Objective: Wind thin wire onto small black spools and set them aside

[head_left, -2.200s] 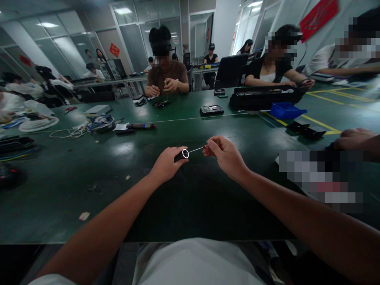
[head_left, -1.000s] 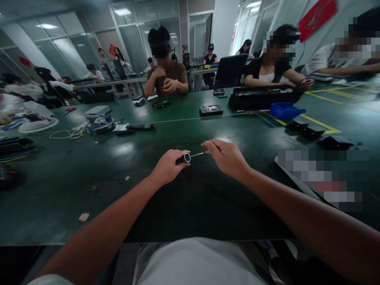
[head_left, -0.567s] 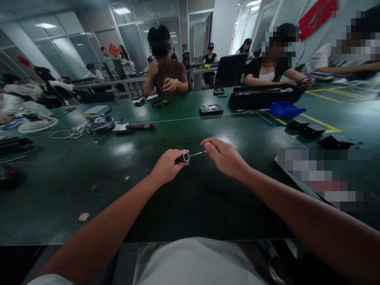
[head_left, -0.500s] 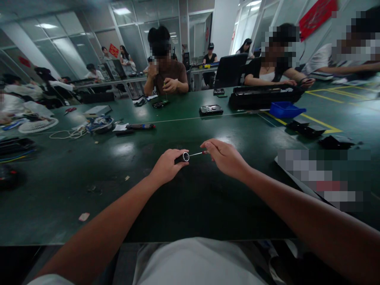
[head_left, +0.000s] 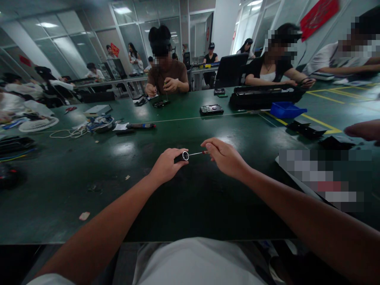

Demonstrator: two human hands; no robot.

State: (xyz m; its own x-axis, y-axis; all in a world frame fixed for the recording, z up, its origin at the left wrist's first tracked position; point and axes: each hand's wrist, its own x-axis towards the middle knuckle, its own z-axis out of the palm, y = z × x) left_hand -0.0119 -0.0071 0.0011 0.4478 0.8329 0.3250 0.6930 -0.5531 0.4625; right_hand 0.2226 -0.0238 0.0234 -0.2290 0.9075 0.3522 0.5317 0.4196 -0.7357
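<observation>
My left hand (head_left: 166,164) is closed around a short black cylinder (head_left: 181,157) with a silver ring at its open end. That end faces right, and what kind of object it is I cannot tell. In my right hand (head_left: 222,156) is a thin screwdriver (head_left: 196,153) with a reddish handle, partly hidden by the fingers. Its shaft points left, and the tip meets the ringed end of the cylinder. Whether the tip sits inside the opening is too small to make out. Both hands are held over the green table (head_left: 166,209).
Ahead lie a hard drive (head_left: 211,109), a blue tray (head_left: 287,110) and black parts (head_left: 305,128). Cables (head_left: 99,124) and a pen-shaped tool (head_left: 139,126) are at left. Co-workers sit across the table; another person's hand (head_left: 363,130) reaches in from the right.
My hands, the cylinder and the screwdriver hold nearly the same pose. Another person's hand has come in at the right edge. The person opposite has lowered one hand from the face.
</observation>
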